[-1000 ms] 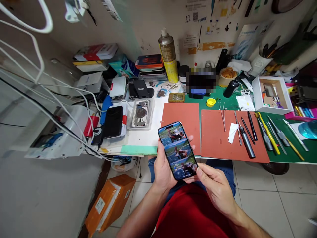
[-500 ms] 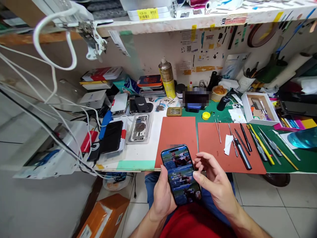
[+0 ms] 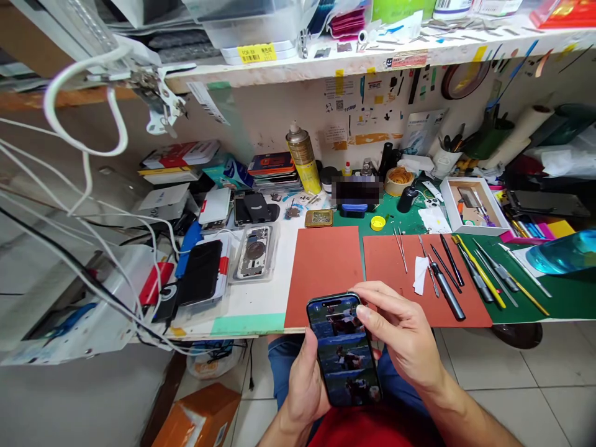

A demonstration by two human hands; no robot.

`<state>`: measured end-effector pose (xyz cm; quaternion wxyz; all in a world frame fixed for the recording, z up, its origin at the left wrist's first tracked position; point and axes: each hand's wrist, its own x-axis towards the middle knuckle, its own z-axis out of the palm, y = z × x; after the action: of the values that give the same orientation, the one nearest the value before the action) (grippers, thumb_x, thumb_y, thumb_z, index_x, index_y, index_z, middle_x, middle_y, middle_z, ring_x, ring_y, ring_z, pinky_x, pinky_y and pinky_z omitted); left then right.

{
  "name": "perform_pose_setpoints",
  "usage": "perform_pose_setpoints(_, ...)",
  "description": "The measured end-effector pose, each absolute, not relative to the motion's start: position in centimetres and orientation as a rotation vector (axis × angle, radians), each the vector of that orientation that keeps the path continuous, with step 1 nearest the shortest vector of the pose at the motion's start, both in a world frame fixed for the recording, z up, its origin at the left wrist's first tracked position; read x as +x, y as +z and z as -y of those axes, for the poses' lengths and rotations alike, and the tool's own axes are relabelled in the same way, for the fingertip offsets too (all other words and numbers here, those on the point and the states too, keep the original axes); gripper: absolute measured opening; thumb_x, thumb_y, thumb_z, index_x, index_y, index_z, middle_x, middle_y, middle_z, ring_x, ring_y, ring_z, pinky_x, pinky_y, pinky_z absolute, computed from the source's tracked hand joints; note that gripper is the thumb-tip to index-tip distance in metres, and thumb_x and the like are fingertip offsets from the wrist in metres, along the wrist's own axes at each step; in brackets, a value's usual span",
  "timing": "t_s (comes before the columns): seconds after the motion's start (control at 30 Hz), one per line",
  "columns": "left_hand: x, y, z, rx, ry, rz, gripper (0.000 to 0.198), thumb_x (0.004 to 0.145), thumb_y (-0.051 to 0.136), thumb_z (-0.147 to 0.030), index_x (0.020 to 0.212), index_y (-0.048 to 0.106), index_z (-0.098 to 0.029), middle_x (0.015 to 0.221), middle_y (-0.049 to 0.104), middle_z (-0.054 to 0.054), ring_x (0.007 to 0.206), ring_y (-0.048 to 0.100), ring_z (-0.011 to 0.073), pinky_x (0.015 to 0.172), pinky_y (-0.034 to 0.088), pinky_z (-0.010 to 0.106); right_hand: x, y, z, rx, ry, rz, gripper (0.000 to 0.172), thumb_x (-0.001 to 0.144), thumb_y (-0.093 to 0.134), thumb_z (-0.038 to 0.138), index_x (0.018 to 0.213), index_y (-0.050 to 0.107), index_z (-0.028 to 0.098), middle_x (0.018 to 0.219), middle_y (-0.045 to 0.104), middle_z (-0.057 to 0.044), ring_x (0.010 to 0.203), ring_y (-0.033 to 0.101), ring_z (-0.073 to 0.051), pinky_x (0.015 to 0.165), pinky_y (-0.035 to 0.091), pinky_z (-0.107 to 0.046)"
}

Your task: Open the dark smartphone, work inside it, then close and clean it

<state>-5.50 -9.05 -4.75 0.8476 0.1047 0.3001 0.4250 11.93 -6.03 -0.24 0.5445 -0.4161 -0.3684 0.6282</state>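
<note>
A smartphone (image 3: 347, 354) with a lit screen, showing several stacked pictures, is held upright and slightly tilted above my lap. My left hand (image 3: 305, 379) grips it from the left and below, thumb along its left edge. At its top right corner is my right hand (image 3: 398, 326), the thumb touching the screen near the edge and the fingers reaching behind the corner. Just beyond the phone lies an orange-brown mat (image 3: 323, 261) at the bench's front edge. A second orange-brown mat (image 3: 386, 304) lies to the right with tools on it.
Tweezers (image 3: 400, 249), a black screwdriver (image 3: 447, 290) and several slim tools lie at right. An opened phone (image 3: 255, 251) rests in a clear tray at left, near a black phone (image 3: 200, 272). White cables (image 3: 139, 248) hang on the left. A shelf edge (image 3: 288, 71) crosses above.
My right hand has moved up from the phone's right side to its top corner, its thumb now at the upper screen. The screen's pictures have changed. The head view has shifted slightly.
</note>
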Motion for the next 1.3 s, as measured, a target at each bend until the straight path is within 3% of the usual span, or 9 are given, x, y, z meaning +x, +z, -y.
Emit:
perform_pose_setpoints(0.2,-5.7,-5.1,9.0,0.220,0.853,-0.616,0.063,0.102,0.063,-0.068,0.143,0.077,-0.022,0.142,0.077,0.018,0.141,0.066,0.0445,0.121,0.050,0.066,12.3,-0.4,6.2,-1.022,1.408,0.947,0.024,0.101,0.080,0.045,0.121,0.089,0.034,0.119,0.073,-0.009,0.067,0.061,-0.012,0.042,0.049,-0.022)
perform_pose_setpoints(0.43,-5.8,-6.3,9.3,0.263,0.927,-0.629,0.061,0.105,0.063,-0.061,0.153,0.069,-0.024,0.151,0.072,0.017,0.151,0.059,0.0424,0.128,0.043,0.065,12.6,-0.7,6.4,-1.026,1.334,0.982,0.019,0.102,0.080,0.040,0.116,0.091,0.033,0.115,0.076,-0.010,0.089,0.070,-0.019,0.058,0.056,-0.024)
perform_pose_setpoints(0.7,-5.1,-5.8,9.5,0.291,0.966,-0.721,0.060,0.096,0.077,-0.062,0.140,0.077,-0.021,0.133,0.081,0.017,0.137,0.070,0.0449,0.116,0.056,0.064,13.1,-1.8,6.8,-1.009,1.450,0.834,0.019,0.099,0.083,0.040,0.112,0.092,0.030,0.116,0.076,-0.011,0.067,0.064,-0.014,0.045,0.051,-0.025)
perform_pose_setpoints(0.97,-4.9,-4.6,9.5,0.392,0.935,-0.633,0.060,0.101,0.071,-0.062,0.145,0.074,-0.021,0.130,0.082,0.017,0.133,0.074,0.0396,0.120,0.053,0.061,13.3,-1.1,6.3,-0.940,1.607,0.639,0.018,0.088,0.092,0.040,0.097,0.093,0.025,0.106,0.076,-0.010,0.053,0.056,-0.011,0.039,0.044,-0.028)
perform_pose_setpoints(1.07,-4.9,-4.0,9.5,0.443,0.910,-0.648,0.062,0.102,0.069,-0.064,0.144,0.074,-0.019,0.122,0.084,0.018,0.122,0.079,0.0377,0.115,0.056,0.058,13.3,-0.6,6.1,-0.939,1.660,0.580,0.024,0.085,0.094,0.043,0.098,0.092,0.022,0.096,0.076,-0.010,0.049,0.053,-0.011,0.036,0.043,-0.028)
perform_pose_setpoints(1.2,-5.0,-3.1,9.4,0.527,0.882,-0.700,0.061,0.104,0.062,-0.066,0.139,0.075,-0.017,0.116,0.085,0.019,0.102,0.083,0.0336,0.096,0.065,0.048,13.4,-0.4,6.0,-0.926,1.740,0.604,0.035,0.090,0.089,0.047,0.110,0.090,0.019,0.069,0.069,-0.005,0.048,0.049,-0.012,0.037,0.046,-0.027)
perform_pose_setpoints(1.3,-5.1,-2.9,9.5,0.530,0.880,-0.722,0.058,0.106,0.060,-0.064,0.135,0.075,-0.017,0.113,0.085,0.018,0.096,0.083,0.0328,0.088,0.066,0.045,13.5,-0.5,6.0,-0.933,1.729,0.660,0.034,0.092,0.088,0.048,0.109,0.090,0.019,0.068,0.067,-0.004,0.048,0.050,-0.013,0.038,0.048,-0.029)
